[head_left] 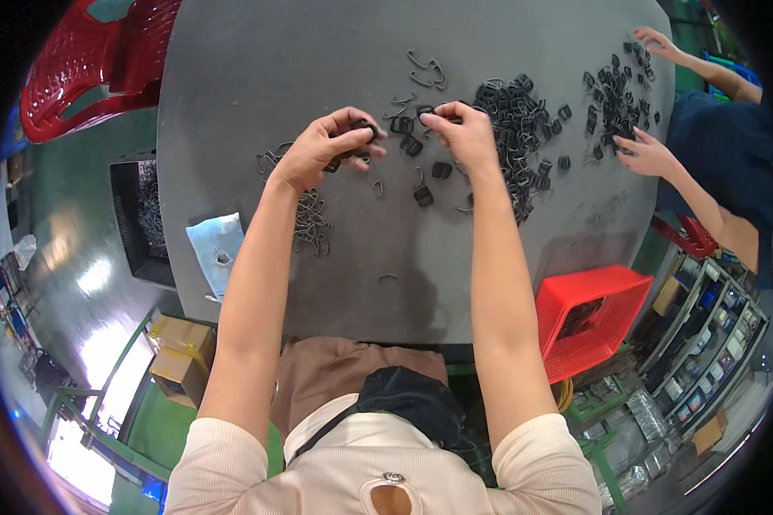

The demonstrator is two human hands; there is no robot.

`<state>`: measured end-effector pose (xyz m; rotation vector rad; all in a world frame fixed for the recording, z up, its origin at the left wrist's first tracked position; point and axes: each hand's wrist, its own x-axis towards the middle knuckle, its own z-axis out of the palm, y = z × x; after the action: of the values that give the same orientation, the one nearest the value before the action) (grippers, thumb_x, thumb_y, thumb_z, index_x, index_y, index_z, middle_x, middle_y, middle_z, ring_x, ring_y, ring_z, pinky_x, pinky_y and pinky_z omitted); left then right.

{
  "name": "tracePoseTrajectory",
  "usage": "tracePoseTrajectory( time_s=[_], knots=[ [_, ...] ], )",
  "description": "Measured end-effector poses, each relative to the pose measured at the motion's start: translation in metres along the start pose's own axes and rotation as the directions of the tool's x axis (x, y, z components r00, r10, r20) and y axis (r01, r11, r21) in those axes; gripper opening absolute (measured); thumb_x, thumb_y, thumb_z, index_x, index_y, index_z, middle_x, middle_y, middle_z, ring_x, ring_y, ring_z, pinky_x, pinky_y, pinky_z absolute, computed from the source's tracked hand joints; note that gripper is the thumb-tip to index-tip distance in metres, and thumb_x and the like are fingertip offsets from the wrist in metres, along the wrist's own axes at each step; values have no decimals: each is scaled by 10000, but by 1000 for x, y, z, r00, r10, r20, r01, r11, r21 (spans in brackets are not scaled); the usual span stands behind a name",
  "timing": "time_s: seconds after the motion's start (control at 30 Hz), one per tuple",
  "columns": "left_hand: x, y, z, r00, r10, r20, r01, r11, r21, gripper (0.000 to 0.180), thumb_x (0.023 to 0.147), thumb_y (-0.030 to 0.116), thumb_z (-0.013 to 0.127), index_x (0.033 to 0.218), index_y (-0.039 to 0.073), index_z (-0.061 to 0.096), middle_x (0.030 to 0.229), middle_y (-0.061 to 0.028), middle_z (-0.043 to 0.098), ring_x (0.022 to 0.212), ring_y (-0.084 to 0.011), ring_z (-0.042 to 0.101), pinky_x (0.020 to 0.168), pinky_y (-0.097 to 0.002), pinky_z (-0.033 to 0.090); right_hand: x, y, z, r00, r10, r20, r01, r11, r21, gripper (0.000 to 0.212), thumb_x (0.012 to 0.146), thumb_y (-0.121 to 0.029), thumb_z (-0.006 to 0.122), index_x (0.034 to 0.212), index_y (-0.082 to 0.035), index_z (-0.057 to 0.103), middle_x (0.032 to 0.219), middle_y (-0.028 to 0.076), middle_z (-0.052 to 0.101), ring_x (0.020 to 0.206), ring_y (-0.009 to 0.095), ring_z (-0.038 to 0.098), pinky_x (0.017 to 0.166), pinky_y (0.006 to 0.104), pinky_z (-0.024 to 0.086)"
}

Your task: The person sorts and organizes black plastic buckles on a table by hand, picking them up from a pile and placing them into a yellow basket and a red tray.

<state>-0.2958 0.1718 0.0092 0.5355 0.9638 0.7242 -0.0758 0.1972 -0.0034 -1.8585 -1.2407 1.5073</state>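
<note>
Over the grey table (361,283), my left hand (325,148) is curled around small black plastic pieces (365,129), partly hidden by the fingers. My right hand (467,136) pinches a small black plastic piece (425,112) between thumb and fingertips, just right of the left hand. Below and between the hands lie several loose black plastic pieces (423,196). A heap of such pieces with metal wire attached (520,124) spreads beside my right hand. Bent metal wire hooks (313,225) lie near my left forearm, and a few more wire hooks (428,70) are beyond the hands.
Across the table's right side, a co-worker's hands (648,156) reach into another pile of black pieces (614,99). A red plastic basket (597,343) sits at the near right edge. To the left are a light-blue pad (216,249), a black crate (131,219) and a red chair (69,60).
</note>
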Motion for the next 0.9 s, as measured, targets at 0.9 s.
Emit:
tracePoseTrajectory(
  time_s=[0.9],
  knots=[
    [-11, -6, -26, 973, 97, -208, -33, 956, 292, 259, 807, 325, 636, 753, 79, 577, 651, 28, 544, 558, -50, 487, 440, -168, 350, -60, 54, 4, 972, -206, -115, 127, 867, -481, 248, 684, -145, 718, 831, -54, 541, 660, 55, 581, 615, 191, 565, 551, 297, 419]
  ],
)
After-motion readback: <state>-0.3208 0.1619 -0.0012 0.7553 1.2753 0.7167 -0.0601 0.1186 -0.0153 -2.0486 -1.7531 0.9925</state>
